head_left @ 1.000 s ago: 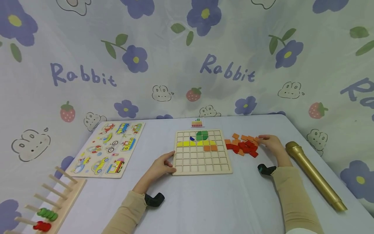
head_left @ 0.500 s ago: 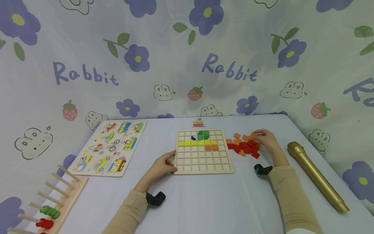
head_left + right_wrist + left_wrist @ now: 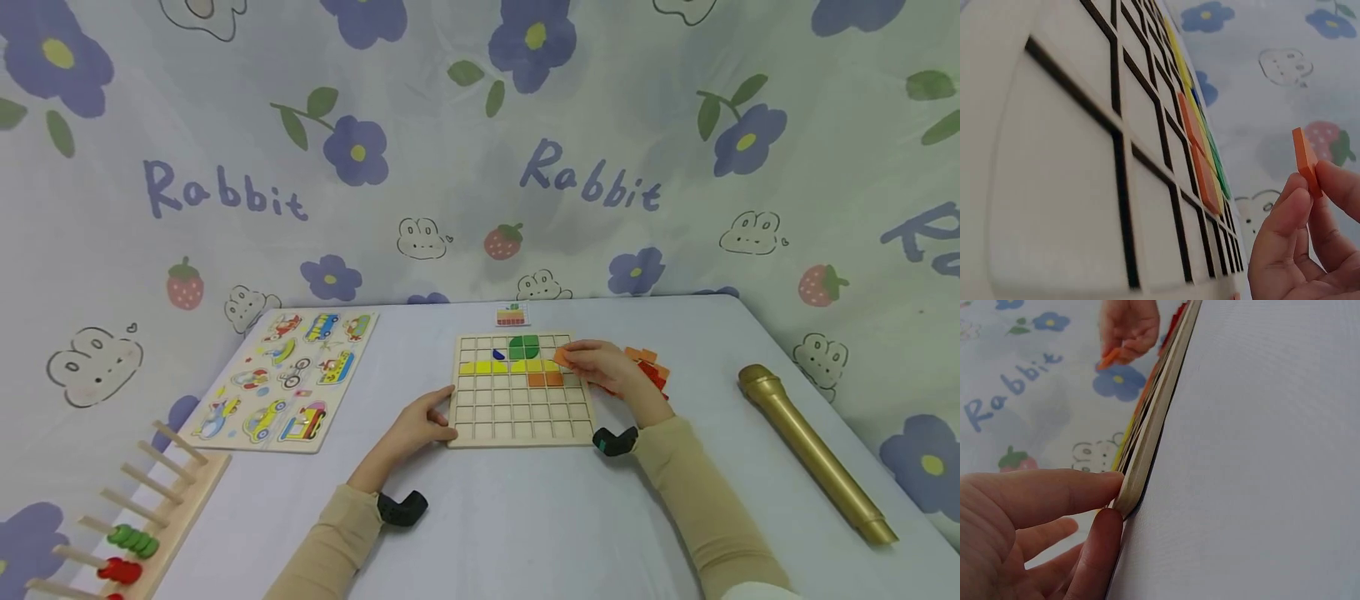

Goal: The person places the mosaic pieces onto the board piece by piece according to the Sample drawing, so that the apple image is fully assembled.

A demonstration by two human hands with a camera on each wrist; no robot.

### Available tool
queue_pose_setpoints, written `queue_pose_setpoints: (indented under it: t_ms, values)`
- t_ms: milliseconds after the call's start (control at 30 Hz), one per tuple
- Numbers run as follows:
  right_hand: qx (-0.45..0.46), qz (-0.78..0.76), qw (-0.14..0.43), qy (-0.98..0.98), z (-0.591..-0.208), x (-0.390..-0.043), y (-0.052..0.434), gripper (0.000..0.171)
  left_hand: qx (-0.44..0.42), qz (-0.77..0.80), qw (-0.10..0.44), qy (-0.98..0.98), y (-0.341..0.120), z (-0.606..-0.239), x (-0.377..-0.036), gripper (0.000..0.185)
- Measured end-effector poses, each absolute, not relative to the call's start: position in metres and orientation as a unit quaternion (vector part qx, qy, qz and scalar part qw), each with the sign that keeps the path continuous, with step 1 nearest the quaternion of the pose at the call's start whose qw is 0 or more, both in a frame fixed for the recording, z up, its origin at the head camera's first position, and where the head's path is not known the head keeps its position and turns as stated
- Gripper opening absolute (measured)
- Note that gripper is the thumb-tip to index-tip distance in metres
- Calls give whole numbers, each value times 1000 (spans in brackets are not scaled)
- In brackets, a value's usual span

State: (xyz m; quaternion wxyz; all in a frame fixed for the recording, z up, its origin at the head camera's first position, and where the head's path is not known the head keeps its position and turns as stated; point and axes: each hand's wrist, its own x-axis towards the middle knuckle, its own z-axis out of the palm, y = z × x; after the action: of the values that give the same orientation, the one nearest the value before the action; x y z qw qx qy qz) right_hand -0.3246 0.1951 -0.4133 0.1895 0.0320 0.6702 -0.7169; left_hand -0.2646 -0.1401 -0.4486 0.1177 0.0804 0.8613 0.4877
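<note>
Head view shows the right hand (image 3: 603, 369) pinching 1 orange tile (image 3: 562, 357) above the right part of the grid board (image 3: 517, 421). Empty cells lie at 6 o'clock from the tile, beside 2 orange tiles already in the board. This tile is small, flat and square. The left hand (image 3: 416, 423) grips the board's left edge on the table (image 3: 525, 517).

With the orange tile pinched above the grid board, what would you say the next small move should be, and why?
Probably lower the orange tile into the empty cell right of the two orange tiles already seated. The right hand pinches it just above that corner, and the left hand steadies the grid board.
</note>
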Motion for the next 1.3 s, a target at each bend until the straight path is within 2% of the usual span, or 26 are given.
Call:
queue_pose_setpoints:
  t_ms: [167, 300, 467, 700, 1033, 1300]
  values:
    - [-12, -681, 203, 704, -418, -330, 164, 35, 79, 487, 116, 862, -139, -448, -263, 76]
    - [-33, -634, 198, 747, -421, -338, 147, 25, 82, 487, 114, 862, -139, -447, -262, 76]
    - [-56, -512, 163, 841, -422, -344, 135, 14, 84, 489, 119, 860, -139, -448, -263, 77]
    - [-97, -405, 122, 901, -420, -343, 125, 11, 80, 491, 119, 859, -139, -449, -263, 77]
    - [-103, -349, 112, 925, -419, -340, 122, 11, 83, 487, 118, 861, -139, -448, -263, 77]
    - [-98, -450, 103, 882, -413, -342, 155, 18, 82, 487, 116, 862, -140, -450, -264, 77]
